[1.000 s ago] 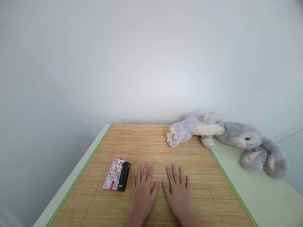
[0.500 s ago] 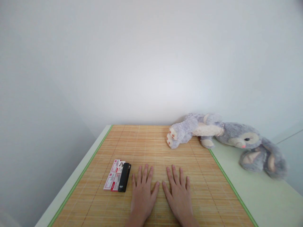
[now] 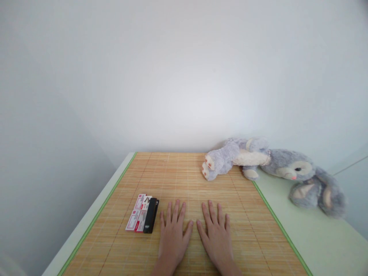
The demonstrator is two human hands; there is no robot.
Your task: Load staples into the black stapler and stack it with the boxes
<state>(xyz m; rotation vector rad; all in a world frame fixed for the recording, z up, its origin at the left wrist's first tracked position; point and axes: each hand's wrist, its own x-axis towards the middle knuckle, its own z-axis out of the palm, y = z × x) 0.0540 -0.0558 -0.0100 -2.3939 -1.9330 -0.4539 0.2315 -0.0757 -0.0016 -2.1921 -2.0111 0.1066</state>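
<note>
I have the left hand [image 3: 172,237] and the right hand [image 3: 217,237] laid palm down on the mat [image 3: 189,184], side by side toward the near side of the desk [image 3: 322,237]. Both are open and hold nothing: fingers spread and pointing at the far edge, thumbs angled in toward each other with a narrow gap between their tips. The wrists run out at the bottom of my view, so I cannot see the desk's near edge.

The black stapler [image 3: 150,215] lies just beside the left hand, on the side toward the desk's left edge, apart from the fingers. Its length runs roughly from the near edge to the far one, leaning slightly. Next to it, nearer the left edge, I see white-and-red packs [image 3: 137,214] laid close together; I cannot tell whether the stapler overlaps them. Their print is too small for me to read.

The right hand has the mat under it and is well apart from the stapler. Beyond it, a grey plush toy [image 3: 250,159] stretches along the far edge toward the far right corner, feet on the mat, head and long ears on the pale desktop. The mat has a green border, and a white wall [image 3: 184,76] rises behind the far edge.
</note>
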